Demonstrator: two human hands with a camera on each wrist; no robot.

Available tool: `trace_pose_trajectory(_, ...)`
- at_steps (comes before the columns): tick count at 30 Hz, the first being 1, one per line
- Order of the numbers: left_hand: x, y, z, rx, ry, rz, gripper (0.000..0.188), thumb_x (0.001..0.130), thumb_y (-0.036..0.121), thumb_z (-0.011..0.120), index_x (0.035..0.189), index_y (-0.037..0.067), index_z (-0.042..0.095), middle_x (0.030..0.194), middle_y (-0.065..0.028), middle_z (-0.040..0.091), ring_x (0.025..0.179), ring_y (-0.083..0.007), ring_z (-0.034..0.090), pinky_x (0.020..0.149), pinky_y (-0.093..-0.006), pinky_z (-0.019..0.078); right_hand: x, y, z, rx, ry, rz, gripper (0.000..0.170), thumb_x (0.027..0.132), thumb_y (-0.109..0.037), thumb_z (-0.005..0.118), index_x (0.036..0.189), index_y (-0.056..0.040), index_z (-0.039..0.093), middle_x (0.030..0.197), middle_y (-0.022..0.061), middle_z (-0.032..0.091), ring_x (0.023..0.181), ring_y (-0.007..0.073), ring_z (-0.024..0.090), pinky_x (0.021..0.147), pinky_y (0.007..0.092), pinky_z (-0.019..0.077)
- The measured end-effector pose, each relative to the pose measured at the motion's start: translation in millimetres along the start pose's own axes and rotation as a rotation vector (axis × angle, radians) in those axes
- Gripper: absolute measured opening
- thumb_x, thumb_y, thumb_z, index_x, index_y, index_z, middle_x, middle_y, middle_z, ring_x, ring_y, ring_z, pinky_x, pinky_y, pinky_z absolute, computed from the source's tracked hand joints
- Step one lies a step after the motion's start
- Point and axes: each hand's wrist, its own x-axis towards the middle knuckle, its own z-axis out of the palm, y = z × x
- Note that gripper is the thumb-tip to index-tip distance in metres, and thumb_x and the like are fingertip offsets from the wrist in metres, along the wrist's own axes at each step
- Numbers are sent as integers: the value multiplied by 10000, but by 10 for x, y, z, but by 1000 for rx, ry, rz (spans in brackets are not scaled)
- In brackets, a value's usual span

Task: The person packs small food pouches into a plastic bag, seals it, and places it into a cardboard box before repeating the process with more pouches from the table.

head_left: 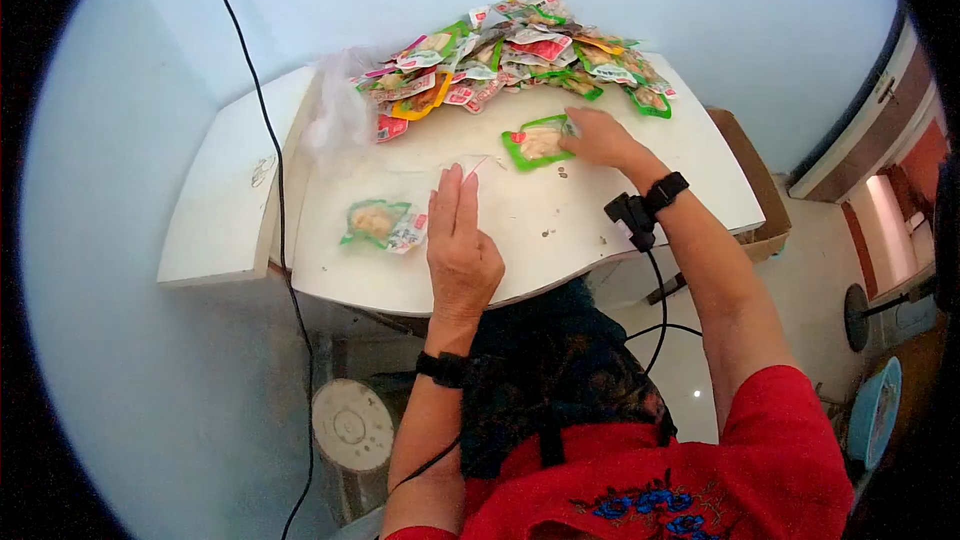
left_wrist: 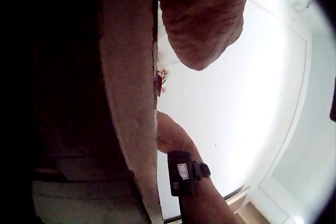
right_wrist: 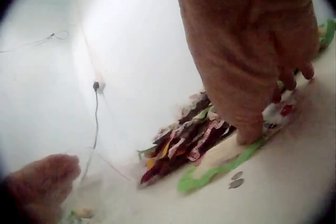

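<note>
The left hand (left_wrist: 205, 24) looms dark at the top against the bright white worktop (left_wrist: 236, 113); lower down, the right forearm (left_wrist: 207, 203) wears a black device (left_wrist: 181, 174), small coloured packets (left_wrist: 164, 81) showing between

I see the packet heap (head_left: 530, 55) along the back of the table (head_left: 530, 260), a plastic bag (head_left: 335, 110) at its left. Before the heap lies one packet (head_left: 538, 145), the right hand (head_left: 602, 140) at its right end. Nearer the front edge, a second packet (head_left: 375, 224) lies just left of the left hand (head_left: 460, 255). A box (head_left: 768, 180) stands right of the table.

Hazy wrist views, white glare, black corners
</note>
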Motion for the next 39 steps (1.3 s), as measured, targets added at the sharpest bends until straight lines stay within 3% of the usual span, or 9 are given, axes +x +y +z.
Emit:
trace_pose_trajectory(1, -6, -1, 2, -1, 12, 9, 668, 710, -152, 441, 1366, -27, 449, 1427, -221, 444, 1331, -393, 415, 1130, -477, 310, 19, 48, 16, 11, -89, 56, 632, 762, -337, 740, 1257, 5, 544, 1194, 226, 602, 1149, 358, 560, 980, 454, 440)
trace_pose_trajectory(4, -11, 0, 14, -7, 42, 24, 637, 728, -152, 455, 1351, -25, 468, 1412, -222, 461, 1317, -388, 436, 1120, -473, 328, -121, 81, -57, 64, 92, 25, 682, 684, -354, 807, 1226, -17, 567, 1185, 226, 598, 1134, 353, 570, 966, 441, 455)
trace_pose_trajectory(7, -12, -10, 27, -16, 53, 33, 645, 716, -160, 441, 1345, -22, 476, 1408, -226, 463, 1310, -386, 444, 1113, -464, 339, -152, -2, -208, 112, 58, 97, 640, 610, -314, 850, 1128, -14, 622, 1104, 218, 628, 1068, 341, 604, 899, 424, 493)
trace_pose_trajectory(10, -8, -5, 4, -25, 40, 20, 659, 698, -166, 426, 1338, -21, 484, 1404, -229, 465, 1302, -388, 450, 1105, -452, 352, -207, 22, -246, 343, -36, 143, 497, 596, -244, 843, 995, -1, 672, 1014, 206, 656, 964, 332, 642, 809, 394, 524)
trace_pose_trajectory(13, -15, -24, 17, -35, 37, 3, 671, 684, -167, 411, 1335, -20, 488, 1402, -228, 466, 1302, -390, 449, 1102, -444, 359, -252, 48, -148, 309, 59, 139, 372, 602, -202, 822, 869, 18, 687, 944, 186, 671, 865, 315, 659, 748, 379, 531)
trace_pose_trajectory(16, -33, -43, 27, -38, 44, 8, 674, 681, -165, 405, 1334, -21, 489, 1400, -225, 467, 1304, -385, 447, 1103, -440, 360, -272, 15, -122, 150, 159, 160, 355, 612, -187, 815, 868, 22, 684, 929, 176, 670, 850, 299, 658, 746, 381, 530)
trace_pose_trajectory(19, -35, -29, 24, -42, 48, 7, 667, 686, -161, 408, 1333, -19, 493, 1398, -221, 469, 1303, -380, 449, 1107, -437, 358, -248, 19, -151, 234, 3, 179, 323, 641, -153, 790, 872, 42, 676, 937, 183, 666, 827, 292, 657, 739, 388, 528)
trace_pose_trajectory(28, -19, -31, 4, -59, 25, -4, 725, 667, -144, 396, 1384, -37, 415, 1456, -231, 390, 1344, -381, 394, 1134, -434, 321, -833, -348, -521, 1305, 101, 296, 287, 923, -63, 578, 1189, 20, 507, 945, 108, 633, 828, 202, 673, 689, 341, 577)
trace_pose_trajectory(39, 0, 0, -12, -42, -16, 12, 760, 653, -83, 448, 1409, -30, 382, 1489, -230, 346, 1392, -391, 323, 1151, -530, 229, -1318, -914, -371, 1756, -191, 309, 253, 955, 0, 518, 1205, 27, 494, 1115, 137, 632, 965, 215, 672, 869, 366, 586)
